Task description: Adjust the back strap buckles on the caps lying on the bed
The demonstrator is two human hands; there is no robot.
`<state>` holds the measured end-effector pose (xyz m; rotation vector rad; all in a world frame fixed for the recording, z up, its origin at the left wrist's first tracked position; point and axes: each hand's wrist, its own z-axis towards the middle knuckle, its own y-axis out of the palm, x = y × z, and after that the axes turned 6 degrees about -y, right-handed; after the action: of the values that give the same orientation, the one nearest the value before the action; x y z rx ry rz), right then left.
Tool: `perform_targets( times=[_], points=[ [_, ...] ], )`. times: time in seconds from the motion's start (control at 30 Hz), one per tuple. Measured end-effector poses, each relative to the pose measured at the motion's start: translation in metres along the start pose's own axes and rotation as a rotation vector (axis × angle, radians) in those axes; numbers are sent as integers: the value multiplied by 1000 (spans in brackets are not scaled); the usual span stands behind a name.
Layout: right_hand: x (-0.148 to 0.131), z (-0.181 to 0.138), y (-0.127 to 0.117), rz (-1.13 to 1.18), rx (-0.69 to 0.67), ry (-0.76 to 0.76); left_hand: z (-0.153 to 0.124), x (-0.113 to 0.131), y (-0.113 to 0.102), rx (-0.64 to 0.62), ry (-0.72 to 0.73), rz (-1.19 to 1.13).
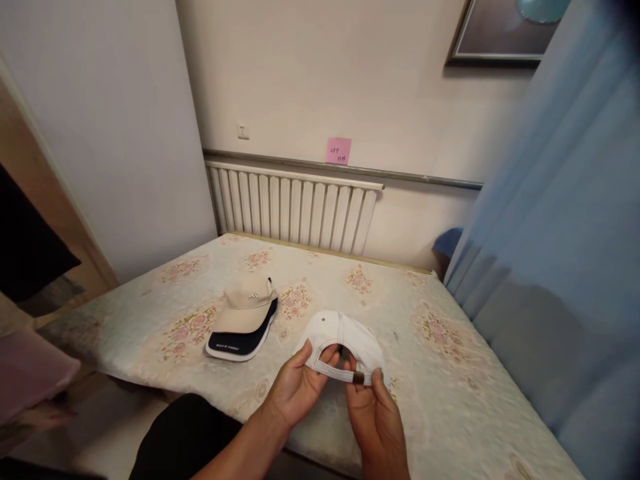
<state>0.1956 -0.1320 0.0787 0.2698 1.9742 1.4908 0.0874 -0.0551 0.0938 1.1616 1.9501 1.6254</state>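
Note:
A white baseball cap (327, 327) is held above the bed, its back opening and strap turned toward me. My left hand (297, 383) grips the cap's rim on the left, thumb outside and fingers inside the opening. On the right, my right hand (373, 410) pinches the strap end near its brown buckle (359, 378). The cap's brim is hidden behind its crown. To the left, a beige cap (245, 310) lies stacked over a dark cap with a white-edged brim (240, 347).
The bed (440, 400) has a floral cover. Behind it is a white radiator (295, 207), with a pink note (339, 151) on the wall above. A blue curtain (545, 267) hangs along the right side. My dark-clothed knee (185, 433) is at the bed's near edge.

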Motion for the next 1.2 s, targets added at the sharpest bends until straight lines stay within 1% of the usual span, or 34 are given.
perform_targets(
  times=[0.17, 0.23, 0.53, 0.73, 0.83, 0.97, 1.1, 1.2],
  points=[
    [-3, 0, 2, -29, -104, -5, 0, -1, 3, -19, -2, 5],
    [-2, 0, 2, -42, -117, -7, 1, -1, 3, -25, -4, 0],
    [-2, 7, 8, -59, -108, 18, 1, 5, 1, -77, -2, -83],
    [-7, 2, 8, -38, -44, -5, 4, 2, 0, -70, -16, -82],
    [-5, -1, 5, -17, -78, -28, 4, -2, 0, -69, -47, -64],
    [0, -4, 2, -25, -116, -31, 2, -4, 0, -102, -101, -38],
    [5, -4, 1, -76, -107, -39, -2, -1, -4, -72, -89, -42],
    [8, -3, 1, -81, -83, -19, -4, 3, -7, -60, -71, -64]
  ],
)
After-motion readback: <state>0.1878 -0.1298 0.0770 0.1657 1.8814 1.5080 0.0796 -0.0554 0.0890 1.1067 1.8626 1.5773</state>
